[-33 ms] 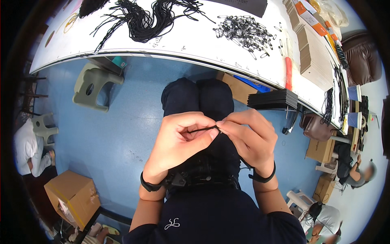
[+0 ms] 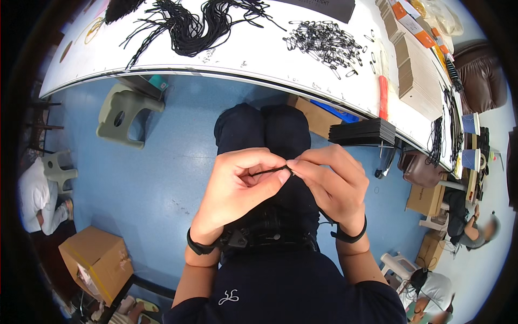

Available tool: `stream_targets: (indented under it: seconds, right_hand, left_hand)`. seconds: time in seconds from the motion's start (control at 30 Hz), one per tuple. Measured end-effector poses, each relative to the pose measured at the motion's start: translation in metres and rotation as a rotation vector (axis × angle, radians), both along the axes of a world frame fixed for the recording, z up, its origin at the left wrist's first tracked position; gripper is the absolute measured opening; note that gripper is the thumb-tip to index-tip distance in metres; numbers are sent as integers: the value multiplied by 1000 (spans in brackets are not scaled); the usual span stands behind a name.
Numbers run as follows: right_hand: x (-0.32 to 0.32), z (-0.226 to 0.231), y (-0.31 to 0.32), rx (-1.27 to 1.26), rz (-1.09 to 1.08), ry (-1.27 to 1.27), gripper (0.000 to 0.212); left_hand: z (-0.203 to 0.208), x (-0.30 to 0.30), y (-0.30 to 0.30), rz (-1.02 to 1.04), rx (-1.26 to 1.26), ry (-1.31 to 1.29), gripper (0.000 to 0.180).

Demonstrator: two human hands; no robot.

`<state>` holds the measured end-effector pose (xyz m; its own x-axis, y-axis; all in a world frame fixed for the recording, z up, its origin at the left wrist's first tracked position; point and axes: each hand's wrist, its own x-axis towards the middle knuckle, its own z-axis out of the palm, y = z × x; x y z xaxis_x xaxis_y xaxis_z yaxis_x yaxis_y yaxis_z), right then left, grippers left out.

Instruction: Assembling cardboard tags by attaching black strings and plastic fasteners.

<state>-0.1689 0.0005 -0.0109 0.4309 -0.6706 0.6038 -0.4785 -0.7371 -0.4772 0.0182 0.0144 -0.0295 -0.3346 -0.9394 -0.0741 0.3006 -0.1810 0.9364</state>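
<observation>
- L hand (image 2: 229, 186): thumb + forefinger pinching blk cord (image 2: 264, 173).
- R hand (image 2: 337, 181): fingertips pinched at cord's visible R end, by L tips.
- Cord btwn hands, over lap (image 2: 264, 127).
- No visible chg vs. a moment ago; hold looks steady imo.
- Pins (image 2: 324, 46) fwd-R of grip.

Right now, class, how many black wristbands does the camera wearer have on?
2: a left wristband around the wrist of the left hand, and a right wristband around the wrist of the right hand. Sleeves could hide more.
</observation>
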Motion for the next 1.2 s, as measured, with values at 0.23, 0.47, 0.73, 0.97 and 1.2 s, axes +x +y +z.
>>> stream_targets:
  seconds: [0.23,0.47,0.73,0.97,1.2]
  right_hand:
    - [6,2,3,117,-79,-43,25]
    - [5,-2,1,88,-82,-45,24]
    - [11,-12,5,-60,-197,-71,25]
    - [15,-14,8,11,-259,-146,25]
    - [19,-14,9,-14,-288,-173,24]
  left_hand:
    - [1,-9,0,152,-71,-58,8]
    - [-3,-8,-2,128,-160,-168,9]
    - [3,-22,4,262,-394,-472,12]
    - [5,-29,6,457,-470,-533,21]
    - [2,-33,7,572,-792,-709,18]
